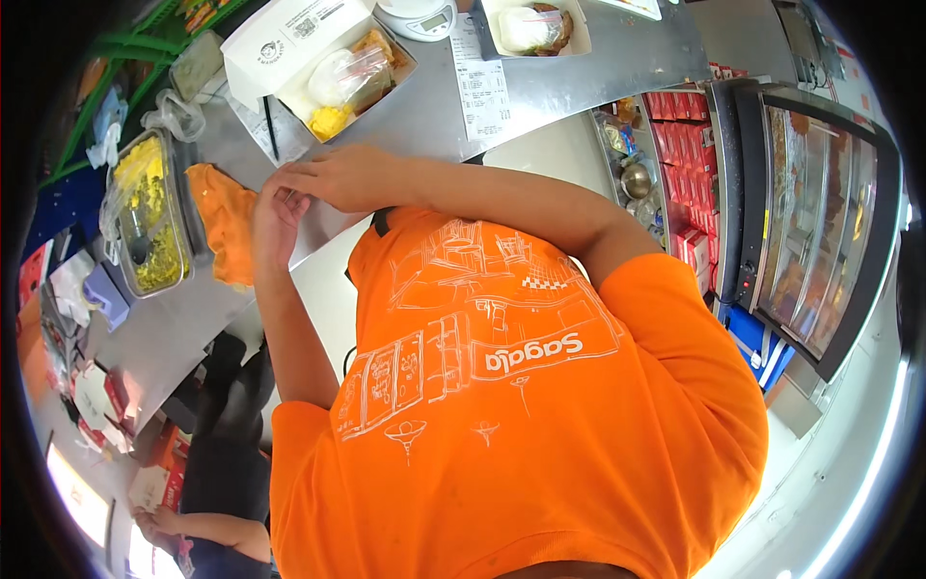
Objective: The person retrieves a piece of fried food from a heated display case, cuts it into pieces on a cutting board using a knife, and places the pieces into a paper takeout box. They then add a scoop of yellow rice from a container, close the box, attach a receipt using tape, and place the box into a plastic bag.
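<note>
My left hand (278,217) is raised with loosely curled fingers, beside an orange cloth (223,221) on the steel table (427,108). Across its fingers and base reaches my right hand (347,177); the two hands touch, and no object shows in either. Just beyond them stands an open white paper food box (394,76) with rice, a yellow food, a fried piece and a small clear plastic bag. A black pen or stick (270,129) lies on a printed slip beside the box. To the left is a clear plastic tub (187,253) of yellow shredded food, with a dark utensil.
At the back stand a digital kitchen scale (419,22) and a second food box (492,36), near a long paper slip (481,94). Green racks (119,51) are at upper left. A glass display cabinet (817,217) is at right. A co-worker (224,492) is at lower left.
</note>
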`<state>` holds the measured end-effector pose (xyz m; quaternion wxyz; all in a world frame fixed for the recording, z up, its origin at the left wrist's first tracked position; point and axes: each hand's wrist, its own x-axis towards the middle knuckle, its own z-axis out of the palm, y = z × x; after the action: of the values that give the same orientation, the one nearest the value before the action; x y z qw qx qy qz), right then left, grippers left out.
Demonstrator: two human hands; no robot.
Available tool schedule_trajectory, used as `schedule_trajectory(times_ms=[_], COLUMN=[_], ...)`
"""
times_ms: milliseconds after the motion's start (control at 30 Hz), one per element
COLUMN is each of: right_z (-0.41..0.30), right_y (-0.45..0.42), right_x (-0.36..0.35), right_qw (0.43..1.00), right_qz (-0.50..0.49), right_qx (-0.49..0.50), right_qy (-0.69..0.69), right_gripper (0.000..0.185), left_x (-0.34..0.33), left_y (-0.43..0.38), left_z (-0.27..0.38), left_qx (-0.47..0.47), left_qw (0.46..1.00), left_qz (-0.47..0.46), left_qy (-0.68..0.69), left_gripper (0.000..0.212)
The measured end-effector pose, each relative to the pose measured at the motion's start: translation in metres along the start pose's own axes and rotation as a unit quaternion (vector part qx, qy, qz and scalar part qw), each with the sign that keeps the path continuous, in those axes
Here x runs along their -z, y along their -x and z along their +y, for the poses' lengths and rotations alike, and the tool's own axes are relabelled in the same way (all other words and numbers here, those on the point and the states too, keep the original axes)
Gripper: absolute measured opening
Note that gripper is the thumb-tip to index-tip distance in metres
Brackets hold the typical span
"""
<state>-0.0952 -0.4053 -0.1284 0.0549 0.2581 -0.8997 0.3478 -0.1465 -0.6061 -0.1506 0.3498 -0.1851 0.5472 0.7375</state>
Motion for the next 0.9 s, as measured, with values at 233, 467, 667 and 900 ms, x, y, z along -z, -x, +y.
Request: schedule_trajectory(times_ms=[233,467,667,900], right_z=[0.009,0.14,0.272,0.318], right_y=[0.007,0.166,0.187,0.188], right_x=[0.02,0.179,0.279,0.293], right_qw=[0.972,0.888,0.801,0.872], right_qz=[-0.094,0.304,0.425,0.279], right_qx=[-0.105,-0.345,-0.406,-0.387], right_qy=[-0.188,-0.022,0.114,0.111], right_gripper=[0.034,0.015,0.029,0.037], left_x=[-0.006,-0.121,-0.333,-0.356], left_y=[-0.002,0.0,-0.076,-0.158], left_z=[-0.004,0.016,0.032,0.033], left_qx=[-0.125,-0.222,-0.332,-0.216], left_qw=[0.974,0.955,0.855,0.764], left_qz=[0.107,0.103,0.008,0.0], left_qy=[0.155,-0.17,-0.398,-0.609], left_gripper=[0.034,0.027,0.051,0.052])
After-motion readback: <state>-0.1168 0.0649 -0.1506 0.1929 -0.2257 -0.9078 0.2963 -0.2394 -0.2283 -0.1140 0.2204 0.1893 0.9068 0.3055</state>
